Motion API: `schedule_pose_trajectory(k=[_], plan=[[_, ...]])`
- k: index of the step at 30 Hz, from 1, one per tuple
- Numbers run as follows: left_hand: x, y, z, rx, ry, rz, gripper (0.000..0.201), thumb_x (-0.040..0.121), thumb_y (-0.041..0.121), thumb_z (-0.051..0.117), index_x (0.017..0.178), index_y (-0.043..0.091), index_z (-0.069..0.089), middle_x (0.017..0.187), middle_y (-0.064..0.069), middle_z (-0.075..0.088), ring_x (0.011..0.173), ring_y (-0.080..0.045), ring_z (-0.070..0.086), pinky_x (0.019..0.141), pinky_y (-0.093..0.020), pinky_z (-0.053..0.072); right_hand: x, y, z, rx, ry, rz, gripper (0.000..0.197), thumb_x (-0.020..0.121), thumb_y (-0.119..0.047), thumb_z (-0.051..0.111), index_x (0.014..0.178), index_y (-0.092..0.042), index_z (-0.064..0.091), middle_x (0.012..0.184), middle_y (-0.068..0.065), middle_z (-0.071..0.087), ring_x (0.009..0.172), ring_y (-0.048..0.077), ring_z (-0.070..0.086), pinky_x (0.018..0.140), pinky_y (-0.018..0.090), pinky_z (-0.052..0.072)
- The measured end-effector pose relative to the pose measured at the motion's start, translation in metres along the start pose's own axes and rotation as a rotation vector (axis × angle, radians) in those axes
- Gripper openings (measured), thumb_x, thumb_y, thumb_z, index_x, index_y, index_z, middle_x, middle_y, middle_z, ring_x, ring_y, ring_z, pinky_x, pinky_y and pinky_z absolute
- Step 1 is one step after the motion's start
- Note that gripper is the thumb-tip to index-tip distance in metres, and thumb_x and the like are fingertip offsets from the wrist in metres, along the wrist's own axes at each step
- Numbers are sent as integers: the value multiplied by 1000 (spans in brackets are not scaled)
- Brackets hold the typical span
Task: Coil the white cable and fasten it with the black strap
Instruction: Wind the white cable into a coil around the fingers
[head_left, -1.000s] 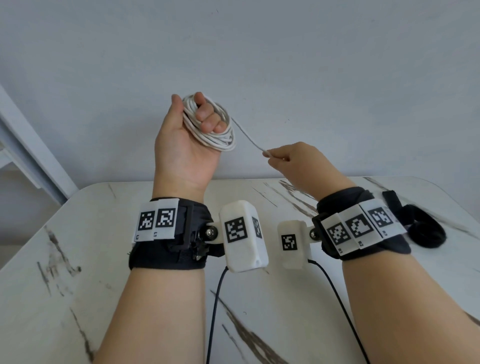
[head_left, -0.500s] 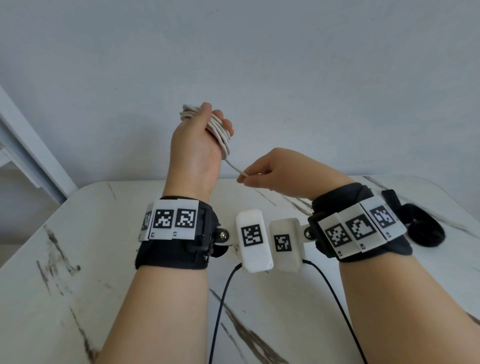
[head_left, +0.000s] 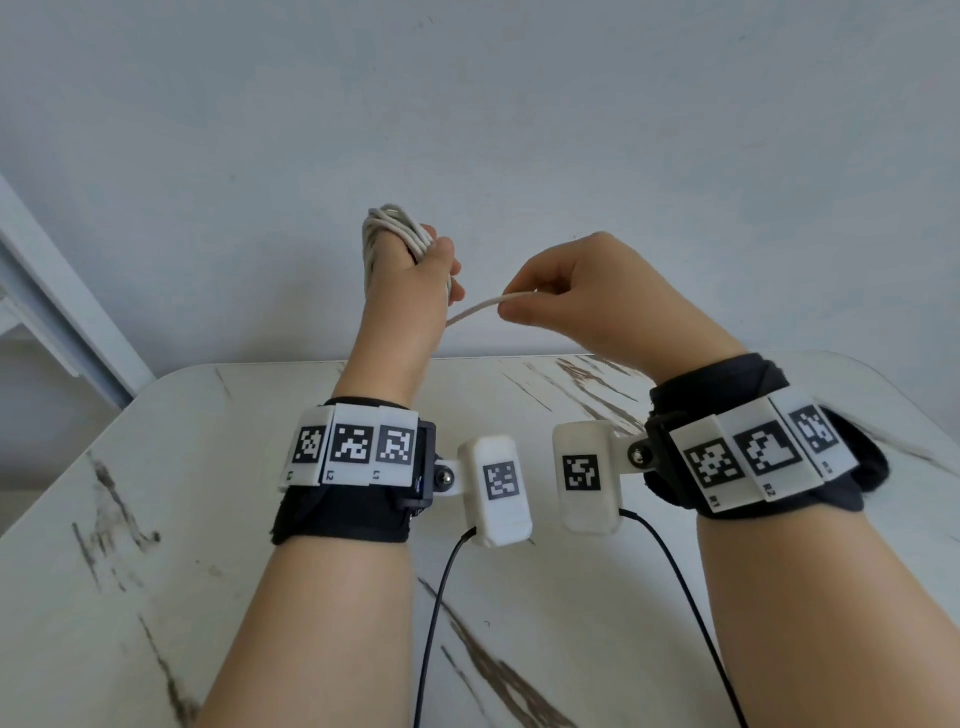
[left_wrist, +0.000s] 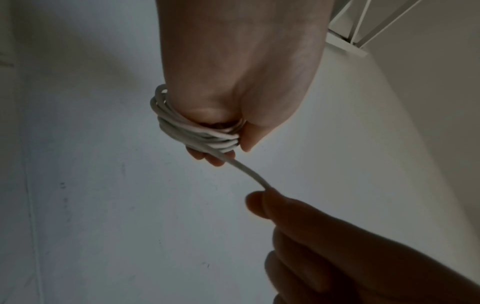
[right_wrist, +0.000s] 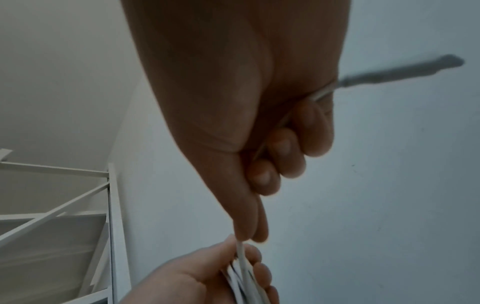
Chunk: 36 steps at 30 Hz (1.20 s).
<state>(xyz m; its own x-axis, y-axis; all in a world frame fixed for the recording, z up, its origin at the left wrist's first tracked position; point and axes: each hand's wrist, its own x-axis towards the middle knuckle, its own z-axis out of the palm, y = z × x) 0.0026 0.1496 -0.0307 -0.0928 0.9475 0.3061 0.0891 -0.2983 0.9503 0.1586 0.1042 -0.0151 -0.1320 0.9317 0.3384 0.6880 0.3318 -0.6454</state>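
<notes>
While the left hand grips the white cable coiled round its fingers above the table, the right hand pinches the short free tail just beside the coil, so winding looks nearly finished and next calls for the black strap, unseen here.

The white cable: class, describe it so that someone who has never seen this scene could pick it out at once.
Above the far edge of the marble-patterned table, two raised hands meet in front of a pale wall. The white cable is wound in loops around the left hand, and one strand runs across to the right hand, which pinches it. Unlike the thin black wires below the wrists, it is white, thicker and coiled.
</notes>
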Motion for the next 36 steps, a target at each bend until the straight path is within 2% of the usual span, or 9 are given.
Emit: schedule_pose_trajectory(k=[2,6,8,13,16,20,26,30,36], plan=[[-1,0,2,71,-44,-23,8,100,17,43,109,17,44,88,-2,57,67,-12,55,62,-23,50,1,2,-1,21,85,-7,10,83,-27,72,79,-19,76,50,-10,47,45,3,39,45,10,30],[-5,2,5,124,-148,-52,15,101,20,44,113,13,49,92,-4,57,73,-14,57,53,-13,48,4,6,-1,-11,254,-40,13,82,-30,73,78,-18,74,58,-14,56,53,-1,48,52,12,33],[-7,2,6,181,-196,-57,20,101,22,43,116,11,50,91,-6,57,72,-15,57,58,-17,46,5,7,-2,-5,327,-54,11,83,-28,72,79,-18,74,59,-16,56,53,-2,49,53,10,33],[-11,4,7,191,-313,-132,27,101,26,42,117,8,54,87,-7,58,71,-16,56,63,-22,48,6,9,-5,22,452,-73,9,85,-28,69,87,-20,74,71,-4,65,61,5,50,61,21,42],[-14,7,7,101,-363,-230,24,99,23,43,107,8,59,79,-7,57,65,-16,54,55,-19,47,7,11,-9,34,514,-63,12,88,-26,66,96,-21,73,85,-5,70,73,7,58,70,22,50],[-17,8,8,117,-509,-244,32,84,33,49,99,5,57,72,-10,54,62,-22,49,66,-33,41,8,15,-12,35,572,-44,17,90,-26,65,102,-18,73,97,-5,71,88,10,65,83,28,53],[-16,5,4,127,-627,-136,27,89,28,46,90,6,62,57,-4,50,48,-16,43,53,-27,38,9,19,-9,83,556,-10,15,91,-24,62,101,-19,73,92,-10,70,90,6,65,78,20,51],[-12,4,2,48,-627,-151,28,77,29,44,78,5,60,49,-2,44,41,-16,35,43,-25,31,10,23,-7,133,513,28,14,92,-18,58,101,-19,68,80,-7,68,68,-7,60,63,8,43],[-10,2,-3,-73,-540,-159,37,92,35,46,70,8,58,44,-2,37,36,-16,28,42,-22,24,10,26,-1,137,434,75,8,87,-16,60,89,-14,68,79,-1,71,71,10,63,65,24,48]])
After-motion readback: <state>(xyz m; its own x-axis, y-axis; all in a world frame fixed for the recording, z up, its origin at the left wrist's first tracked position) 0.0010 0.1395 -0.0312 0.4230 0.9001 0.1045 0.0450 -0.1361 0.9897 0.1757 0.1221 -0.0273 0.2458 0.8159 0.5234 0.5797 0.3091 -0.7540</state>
